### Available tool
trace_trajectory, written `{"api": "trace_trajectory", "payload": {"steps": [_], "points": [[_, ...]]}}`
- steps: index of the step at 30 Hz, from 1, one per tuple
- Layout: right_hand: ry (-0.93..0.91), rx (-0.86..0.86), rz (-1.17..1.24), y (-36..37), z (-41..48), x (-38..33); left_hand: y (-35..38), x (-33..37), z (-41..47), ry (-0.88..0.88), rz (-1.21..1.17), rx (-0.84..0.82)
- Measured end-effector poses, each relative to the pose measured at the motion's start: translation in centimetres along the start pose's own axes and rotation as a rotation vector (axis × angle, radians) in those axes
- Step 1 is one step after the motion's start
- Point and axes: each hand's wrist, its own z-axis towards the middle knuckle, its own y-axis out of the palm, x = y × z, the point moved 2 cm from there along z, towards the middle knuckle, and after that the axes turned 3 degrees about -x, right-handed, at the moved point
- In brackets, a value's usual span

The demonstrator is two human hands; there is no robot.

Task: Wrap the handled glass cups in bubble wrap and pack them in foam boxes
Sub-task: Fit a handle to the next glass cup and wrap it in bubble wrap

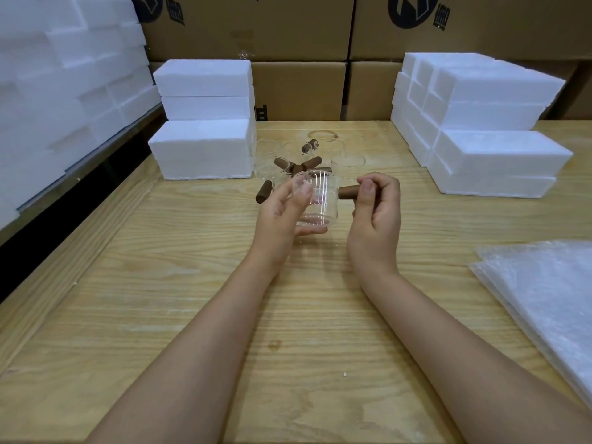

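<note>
A clear glass cup [318, 201] with a brown wooden handle [349, 191] is held above the middle of the wooden table [192, 299]. My right hand [378, 206] grips the handle, thumb on top. My left hand [285, 213] cups the glass body from the left and below, fingers curled round it. Behind them stand several more glass cups with brown handles [299, 165]. Bubble wrap sheets [544, 302] lie stacked at the right edge. White foam boxes are piled at the left [205, 149] and at the right [493, 155].
A tall wall of foam boxes [64, 91] fills the far left beyond the table's raised wooden edge. Cardboard cartons [298, 88] stand stacked along the back. My forearms cross the near part of the table.
</note>
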Motion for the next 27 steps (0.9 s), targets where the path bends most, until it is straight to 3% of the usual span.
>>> {"api": "trace_trajectory", "payload": {"steps": [5,11,15,27], "points": [[0.012,-0.040,0.106,0.1,-0.3,-0.1,-0.4,0.0,0.1,-0.022,-0.099,0.010],[0.152,-0.047,0.173,0.8,-0.8,-0.4,-0.8,-0.2,0.3,-0.021,-0.121,-0.007],[0.225,-0.184,0.128,1.7,-1.6,-0.2,-0.8,-0.1,0.3,-0.017,-0.157,-0.032],[0.194,-0.197,0.200,2.1,-1.7,-0.2,-0.4,-0.2,0.4,-0.054,-0.209,-0.083]]}}
